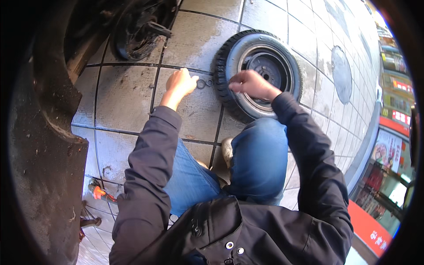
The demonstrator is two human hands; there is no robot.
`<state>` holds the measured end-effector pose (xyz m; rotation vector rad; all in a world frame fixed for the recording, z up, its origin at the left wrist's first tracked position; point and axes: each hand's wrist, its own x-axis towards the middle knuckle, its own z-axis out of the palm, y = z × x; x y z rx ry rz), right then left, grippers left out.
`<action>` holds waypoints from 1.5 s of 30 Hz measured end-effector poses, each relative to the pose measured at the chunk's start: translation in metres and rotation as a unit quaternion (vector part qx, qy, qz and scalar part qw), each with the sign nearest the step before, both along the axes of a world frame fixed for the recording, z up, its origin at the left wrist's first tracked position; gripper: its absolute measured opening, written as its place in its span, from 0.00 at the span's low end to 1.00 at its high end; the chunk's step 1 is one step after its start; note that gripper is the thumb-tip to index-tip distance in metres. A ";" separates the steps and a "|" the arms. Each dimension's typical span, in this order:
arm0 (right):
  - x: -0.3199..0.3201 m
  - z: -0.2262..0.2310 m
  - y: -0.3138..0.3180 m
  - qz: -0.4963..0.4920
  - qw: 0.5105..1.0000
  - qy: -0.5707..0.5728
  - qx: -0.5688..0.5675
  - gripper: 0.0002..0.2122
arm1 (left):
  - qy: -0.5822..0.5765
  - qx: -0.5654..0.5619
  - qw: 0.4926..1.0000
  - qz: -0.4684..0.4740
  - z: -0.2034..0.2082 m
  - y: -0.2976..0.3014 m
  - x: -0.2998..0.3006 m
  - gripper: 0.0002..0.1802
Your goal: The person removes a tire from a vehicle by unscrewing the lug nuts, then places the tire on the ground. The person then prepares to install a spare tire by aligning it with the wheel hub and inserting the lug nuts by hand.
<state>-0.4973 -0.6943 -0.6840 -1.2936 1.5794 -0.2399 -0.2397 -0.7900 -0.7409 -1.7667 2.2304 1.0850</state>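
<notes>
My left hand [180, 84] is closed, fingers curled in, over the tiled floor. Whatever it may hold is hidden. Just right of its thumb, a larger metal ring [201, 84] and a smaller ring [210, 82] lie flat on a tile. A black tyre on a dark steel rim [277, 56] lies on its side in front of me. Over its left part hovers my right hand [252, 84], slightly blurred, with its fingers bent together. I cannot make out anything between them.
At the upper left, a dirty hub [134, 42] with a protruding shaft hangs beside a large dark vehicle panel [53, 176]. An orange-and-black tool [98, 191] lies at the lower left. A shopfront [384, 176] runs along the right. My bent knee [259, 154] is close to the tyre.
</notes>
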 end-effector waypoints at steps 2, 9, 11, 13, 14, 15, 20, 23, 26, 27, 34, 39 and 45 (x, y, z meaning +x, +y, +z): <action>-0.027 0.039 -0.001 -0.037 0.996 0.064 -0.044 0.16 | -0.014 0.040 0.999 -0.026 -0.016 -0.010 -0.012 0.28; 0.013 0.153 -0.007 -0.041 0.975 0.099 -0.193 0.20 | -0.039 -0.046 0.992 -0.111 -0.084 0.013 -0.031 0.40; 0.037 0.177 -0.003 0.003 0.975 0.106 -0.195 0.20 | -0.090 -0.024 0.982 -0.162 -0.091 0.034 -0.036 0.49; 0.052 0.187 0.003 0.045 0.983 0.088 -0.156 0.21 | -0.140 -0.077 0.964 -0.211 -0.102 0.055 -0.044 0.51; 0.054 0.184 0.006 0.048 0.984 0.078 -0.154 0.21 | -0.150 -0.097 0.954 -0.241 -0.114 0.060 -0.053 0.51; 0.059 0.181 0.009 0.058 0.985 0.071 -0.144 0.21 | -0.127 -0.124 0.955 -0.236 -0.118 0.066 -0.049 0.50; 0.042 0.155 0.025 0.111 0.977 0.130 -0.127 0.19 | -0.077 -0.115 0.972 -0.189 -0.127 0.074 -0.054 0.42; 0.014 0.135 0.028 0.109 0.982 0.111 -0.111 0.19 | -0.029 -0.139 0.976 -0.162 -0.133 0.100 -0.057 0.37; -0.003 0.125 0.019 0.116 0.981 0.124 -0.090 0.19 | -0.013 -0.131 0.982 -0.139 -0.131 0.132 -0.053 0.39; -0.007 0.119 0.015 0.123 0.980 0.129 -0.094 0.19 | -0.022 -0.119 0.981 -0.152 -0.129 0.142 -0.051 0.40; -0.017 0.093 -0.020 0.211 0.958 0.110 -0.162 0.19 | -0.051 -0.094 0.977 -0.183 -0.116 0.185 -0.036 0.43; -0.023 0.071 -0.044 0.243 0.935 0.144 -0.216 0.16 | -0.009 -0.198 0.968 -0.157 -0.108 0.172 -0.037 0.32; -0.085 0.070 -0.092 0.081 0.948 0.120 -0.284 0.23 | 0.126 -0.333 0.930 0.089 -0.105 0.051 -0.066 0.15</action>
